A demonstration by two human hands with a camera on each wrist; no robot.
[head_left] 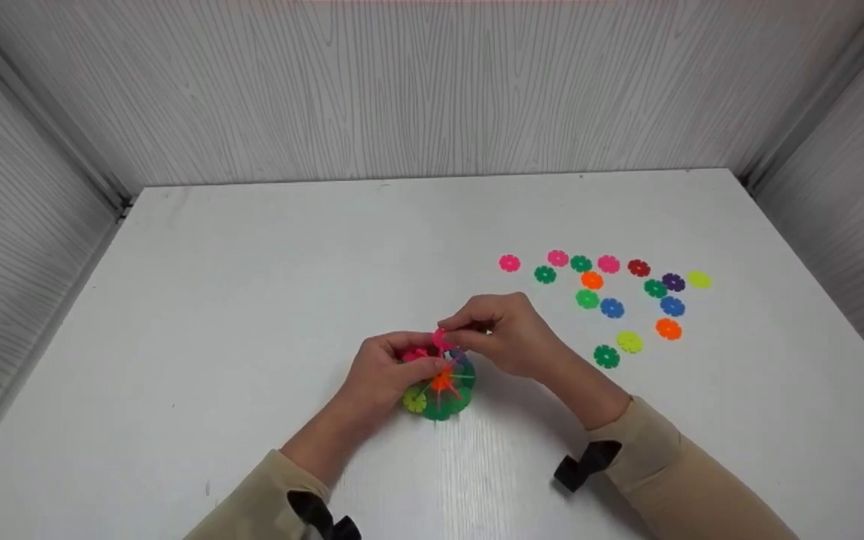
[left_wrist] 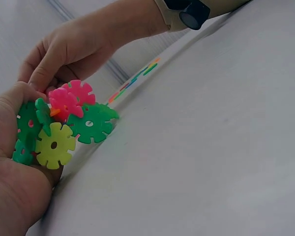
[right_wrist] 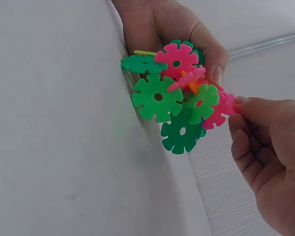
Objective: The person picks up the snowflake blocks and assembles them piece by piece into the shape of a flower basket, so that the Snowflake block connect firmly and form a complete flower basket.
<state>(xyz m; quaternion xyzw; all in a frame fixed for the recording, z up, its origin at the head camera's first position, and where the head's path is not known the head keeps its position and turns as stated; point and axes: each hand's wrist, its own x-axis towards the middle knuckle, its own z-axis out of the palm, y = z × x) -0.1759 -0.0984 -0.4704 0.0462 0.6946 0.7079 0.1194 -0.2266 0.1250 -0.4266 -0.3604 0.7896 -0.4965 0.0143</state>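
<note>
My left hand [head_left: 381, 373] grips a cluster of notched plastic flower discs [head_left: 443, 401] joined edge to edge, its thumb lying over the near side. Green, pink, yellow, blue and orange discs make up the cluster, with an orange disc [head_left: 442, 377] at its centre. Between thumb and index finger, my right hand [head_left: 511, 337] pinches a pink disc [right_wrist: 229, 104] at the cluster's far edge. In the right wrist view that disc meets the other pieces. A yellow disc [left_wrist: 59, 160] and a green disc [left_wrist: 91, 129] face the left wrist camera; my left palm hides part of the cluster.
Loose flower discs lie scattered flat on the white table [head_left: 252, 300], right of the hands. Among them are a red disc [head_left: 639, 268], a purple disc [head_left: 673, 282] and a green disc [head_left: 607, 356] nearest my right forearm. Wood-grain panels [head_left: 432, 90] stand behind and at both sides.
</note>
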